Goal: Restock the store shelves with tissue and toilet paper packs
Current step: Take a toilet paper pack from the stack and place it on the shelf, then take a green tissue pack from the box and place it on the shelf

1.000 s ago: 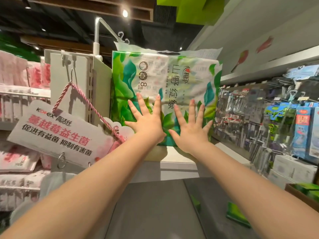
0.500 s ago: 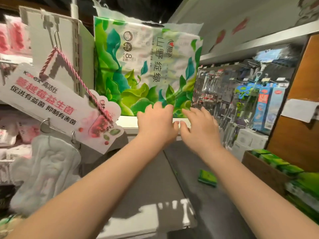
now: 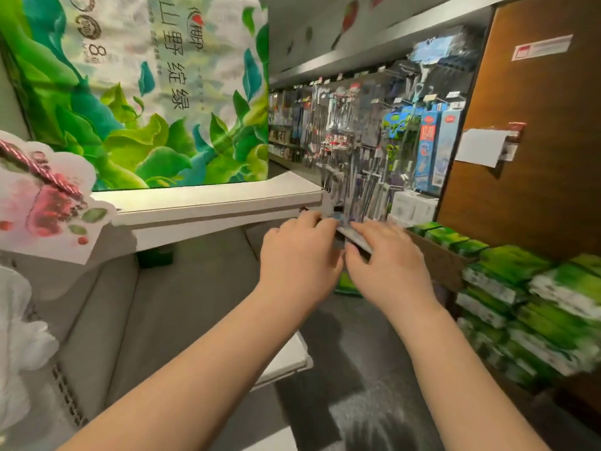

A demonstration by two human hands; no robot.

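Standing on white shelf: toilet paper pack | both hands' grip: unclear

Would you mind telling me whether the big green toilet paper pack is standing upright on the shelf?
Upright. The toilet paper pack stands with its bottom edge flat on the white shelf, untouched by either hand.

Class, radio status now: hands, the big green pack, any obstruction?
Left hand and right hand empty, off the pack. Green pack upright on white shelf. Nothing blocking.
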